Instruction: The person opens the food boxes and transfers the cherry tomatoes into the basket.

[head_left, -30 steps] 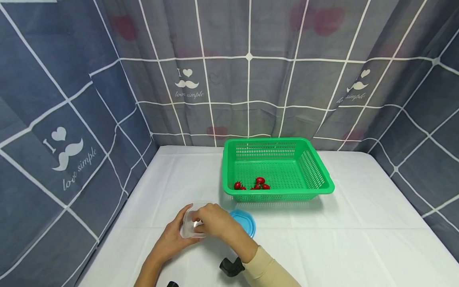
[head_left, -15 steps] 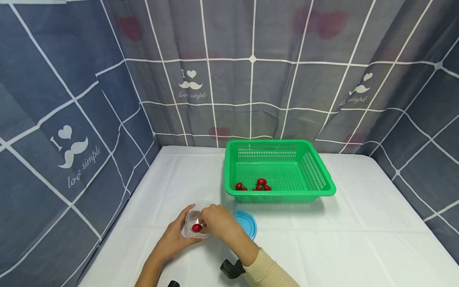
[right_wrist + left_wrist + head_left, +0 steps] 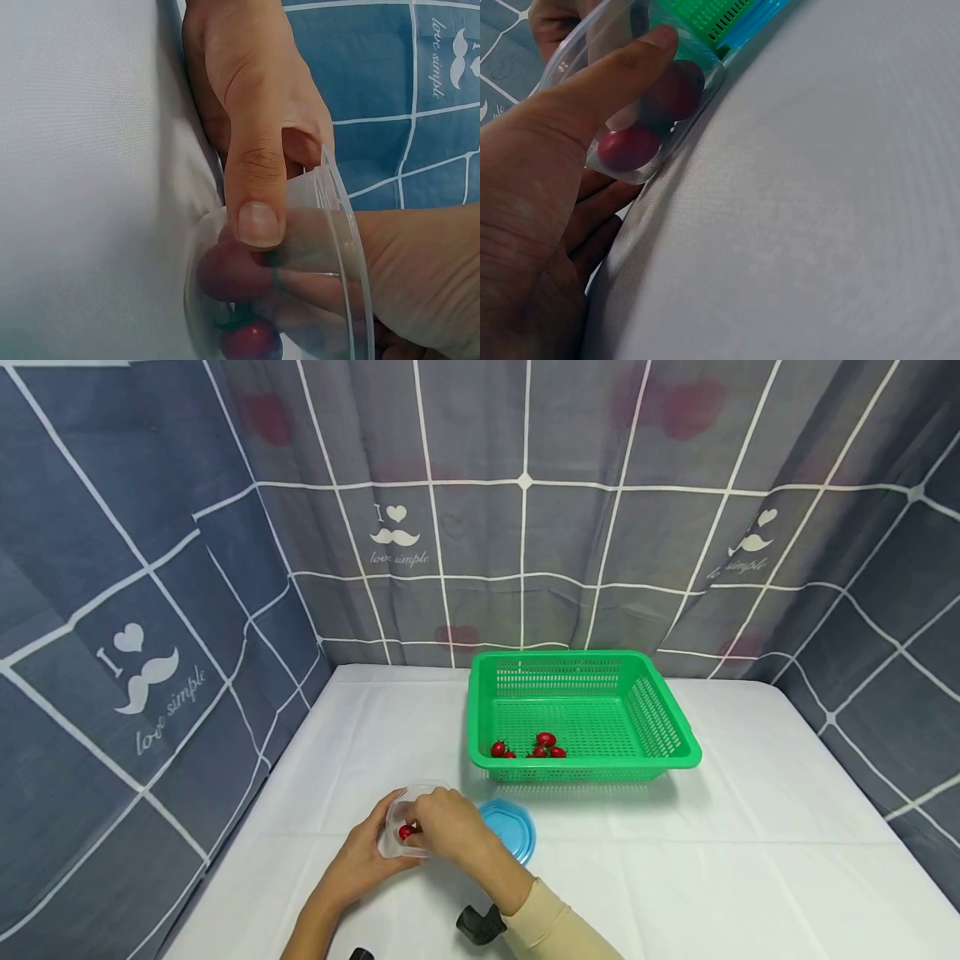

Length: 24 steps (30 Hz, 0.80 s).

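Note:
My left hand [image 3: 360,860] grips a clear plastic container [image 3: 341,247], thumb along its side wall, its mouth tipped toward my right hand [image 3: 453,827]. The right hand reaches inside through the mouth with curled fingers. Two red cherry tomatoes show through the wall: in the left wrist view, one cherry tomato [image 3: 630,148] lies right under a right fingertip and another cherry tomato [image 3: 681,91] sits beside it. Green stems show in the right wrist view. The right fingers [image 3: 311,289] pinch at a tomato there, partly hidden by the left thumb. A blue round lid [image 3: 517,831] lies beside the right wrist.
A green perforated basket [image 3: 585,763] stands at the back of the white-covered table [image 3: 750,827], with several cherry tomatoes [image 3: 546,739] near its front left. A black curved piece [image 3: 480,925] sits at the right wrist. Grey-blue checked curtains [image 3: 480,527] enclose the table.
A red tomato came into view inside the container beside the right fingers, then shifted slightly left. The right hand moved only a little within the container; the left hand kept its grip.

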Motion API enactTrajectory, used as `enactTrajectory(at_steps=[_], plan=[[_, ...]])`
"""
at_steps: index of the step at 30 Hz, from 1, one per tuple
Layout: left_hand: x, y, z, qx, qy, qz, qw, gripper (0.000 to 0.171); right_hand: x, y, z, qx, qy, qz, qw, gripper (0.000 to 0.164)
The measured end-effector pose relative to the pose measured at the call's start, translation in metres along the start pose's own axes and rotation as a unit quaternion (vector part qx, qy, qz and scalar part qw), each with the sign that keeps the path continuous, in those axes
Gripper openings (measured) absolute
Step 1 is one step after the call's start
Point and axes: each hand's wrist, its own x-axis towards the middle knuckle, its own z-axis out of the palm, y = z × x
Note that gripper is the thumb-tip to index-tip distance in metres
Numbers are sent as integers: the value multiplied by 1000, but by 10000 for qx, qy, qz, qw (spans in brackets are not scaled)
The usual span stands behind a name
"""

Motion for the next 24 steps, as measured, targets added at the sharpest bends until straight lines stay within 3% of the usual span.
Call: enactTrajectory(at_steps=[6, 14, 24], plan=[[0, 1, -1, -58, -1, 44, 10000, 104, 1, 1, 0, 110, -5, -92, 9999, 19], [-1, 1, 0, -31, 19, 245, 9997, 96, 3, 9, -2, 30, -128, -706, 9974, 10], [-2, 2, -1, -291, -94, 263, 9992, 91, 2, 16, -11, 377, 142, -1111, 9930, 21]])
